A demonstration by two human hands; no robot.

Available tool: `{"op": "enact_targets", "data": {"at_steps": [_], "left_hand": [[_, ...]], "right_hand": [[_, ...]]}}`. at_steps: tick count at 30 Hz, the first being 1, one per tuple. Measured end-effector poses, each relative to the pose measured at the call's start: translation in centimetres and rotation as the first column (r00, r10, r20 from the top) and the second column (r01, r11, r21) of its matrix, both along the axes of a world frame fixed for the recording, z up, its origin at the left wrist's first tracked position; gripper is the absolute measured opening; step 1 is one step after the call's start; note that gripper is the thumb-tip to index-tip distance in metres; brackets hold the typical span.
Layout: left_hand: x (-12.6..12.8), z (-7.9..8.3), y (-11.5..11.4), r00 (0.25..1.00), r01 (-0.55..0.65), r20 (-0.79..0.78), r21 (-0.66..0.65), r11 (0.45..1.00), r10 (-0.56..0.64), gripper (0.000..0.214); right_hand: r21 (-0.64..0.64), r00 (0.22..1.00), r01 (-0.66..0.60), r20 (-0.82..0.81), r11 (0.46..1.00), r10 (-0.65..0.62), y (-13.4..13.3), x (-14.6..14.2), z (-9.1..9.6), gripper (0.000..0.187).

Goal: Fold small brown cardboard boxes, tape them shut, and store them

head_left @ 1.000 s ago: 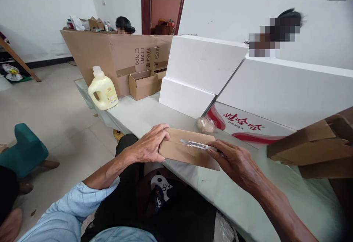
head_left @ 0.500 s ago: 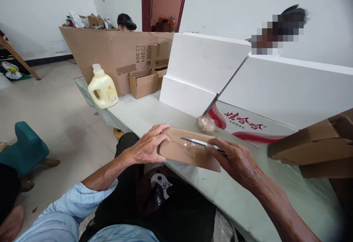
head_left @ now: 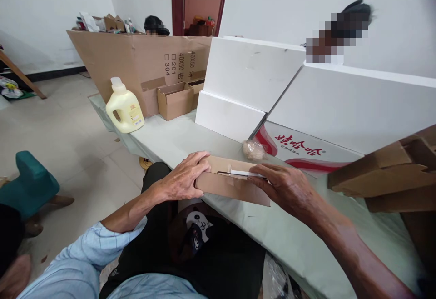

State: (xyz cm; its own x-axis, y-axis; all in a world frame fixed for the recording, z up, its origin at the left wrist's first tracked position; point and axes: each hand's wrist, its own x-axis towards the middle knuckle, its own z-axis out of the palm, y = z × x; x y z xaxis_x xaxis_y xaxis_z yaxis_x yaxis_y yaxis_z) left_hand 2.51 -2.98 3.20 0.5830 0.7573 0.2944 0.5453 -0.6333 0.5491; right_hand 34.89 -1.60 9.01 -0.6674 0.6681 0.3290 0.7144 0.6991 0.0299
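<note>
A small flat cardboard box (head_left: pixel 231 185) lies at the near edge of the pale table (head_left: pixel 177 142). My left hand (head_left: pixel 182 178) grips its left end, fingers curled over the top. My right hand (head_left: pixel 284 187) is closed on a slim silver knife (head_left: pixel 238 173), whose blade lies along the box's top, pointing left into the seam.
White foam boxes (head_left: pixel 252 74) and a red-printed white carton (head_left: pixel 303 149) stand behind. A small crumpled wad (head_left: pixel 252 150) lies nearby. A yellow jug (head_left: pixel 123 107) and open brown boxes (head_left: pixel 175 101) sit far left; folded cardboard (head_left: pixel 384 176) lies right. Two other people sit behind the boxes.
My right hand has moved the knife down and left, lowering the blade onto the box's top seam. My left hand has kept its hold on the box end.
</note>
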Motion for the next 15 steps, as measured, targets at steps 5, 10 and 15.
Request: {"op": "enact_targets", "data": {"at_steps": [5, 10, 15], "left_hand": [[0.0, 0.2, 0.2, 1.0, -0.003, -0.014, -0.011, 1.0, 0.003, 0.051], [-0.1, 0.3, 0.3, 1.0, -0.003, -0.016, -0.011, 1.0, 0.003, 0.052], [-0.2, 0.5, 0.5, 0.999, -0.021, -0.035, -0.015, 1.0, 0.021, 0.053]], "right_hand": [[-0.036, 0.997, -0.052, 0.058, 0.998, 0.054, 0.5, -0.1, 0.9, 0.043], [-0.052, 0.994, 0.002, 0.11, 0.999, 0.004, 0.8, -0.8, 1.9, 0.048], [-0.044, 0.993, 0.022, 0.12, 0.999, -0.017, 0.8, -1.0, 1.8, 0.047]]}}
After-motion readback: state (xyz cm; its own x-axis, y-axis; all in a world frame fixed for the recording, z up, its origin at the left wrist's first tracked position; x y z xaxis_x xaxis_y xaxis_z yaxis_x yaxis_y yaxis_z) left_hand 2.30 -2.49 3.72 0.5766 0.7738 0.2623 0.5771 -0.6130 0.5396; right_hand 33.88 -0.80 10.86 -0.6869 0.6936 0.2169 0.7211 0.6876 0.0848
